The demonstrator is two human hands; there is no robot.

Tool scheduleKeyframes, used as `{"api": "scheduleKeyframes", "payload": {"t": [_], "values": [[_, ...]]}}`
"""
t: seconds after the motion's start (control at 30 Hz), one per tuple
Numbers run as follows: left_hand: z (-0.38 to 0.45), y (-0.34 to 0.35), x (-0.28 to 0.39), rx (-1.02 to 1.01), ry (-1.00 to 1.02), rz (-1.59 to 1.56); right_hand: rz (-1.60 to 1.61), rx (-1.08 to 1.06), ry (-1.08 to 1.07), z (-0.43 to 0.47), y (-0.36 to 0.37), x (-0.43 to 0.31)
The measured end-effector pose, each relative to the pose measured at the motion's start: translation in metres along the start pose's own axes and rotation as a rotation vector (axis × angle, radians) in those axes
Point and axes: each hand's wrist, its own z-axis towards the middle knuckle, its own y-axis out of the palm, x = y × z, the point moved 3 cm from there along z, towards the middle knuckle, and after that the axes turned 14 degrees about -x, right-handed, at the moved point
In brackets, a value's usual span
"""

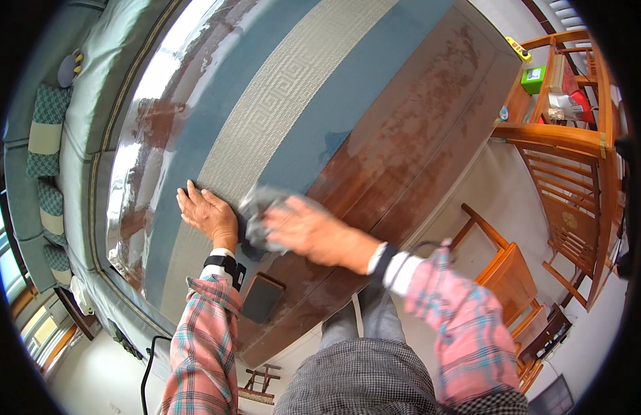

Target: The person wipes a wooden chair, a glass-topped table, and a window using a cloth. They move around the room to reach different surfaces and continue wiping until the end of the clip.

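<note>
A wooden table (382, 192) stretches away before me, with a blue and grey patterned table runner (271, 98) along it. A clear, glossy cover seems to lie over both. My left hand (210, 213) rests flat on the runner, fingers spread, holding nothing. Just to its right, my right hand (307, 228) presses a crumpled grey cloth (260, 212) against the runner. Motion blurs this hand and the cloth. Close to my left wrist, a dark phone-like slab (265, 298) lies on the wood near the table's front edge.
Along the left runs a pale green sofa (84, 124) with patterned cushions (49, 129). Wooden chairs (507, 280) stand at the right. Beyond them, a wooden shelf unit (554, 127) holds a green box (533, 79). A yellow power strip (517, 49) sits by the far corner.
</note>
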Motion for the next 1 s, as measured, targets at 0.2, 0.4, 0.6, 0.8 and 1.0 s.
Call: {"api": "scheduleKeyframes", "payload": {"t": [0.2, 0.4, 0.6, 0.8, 1.0], "values": [[-0.006, -0.002, 0.004, 0.006, 0.024, -0.003, -0.334, 0.396, 0.897, -0.057, -0.120, 0.165], [-0.003, -0.002, 0.005, -0.013, -0.008, -0.002, -0.099, 0.540, 0.689, 0.006, -0.002, 0.026], [-0.001, 0.002, 0.001, -0.031, -0.001, 0.035, 0.052, 0.212, 0.629, -0.104, 0.048, -0.083], [0.003, 0.001, 0.003, -0.057, 0.023, 0.030, -0.250, 0.724, 1.159, -0.202, -0.049, 0.067], [0.022, 0.016, -0.020, -0.009, 0.059, 0.038, -0.187, 0.733, 1.132, -0.159, 0.051, -0.040]]}}
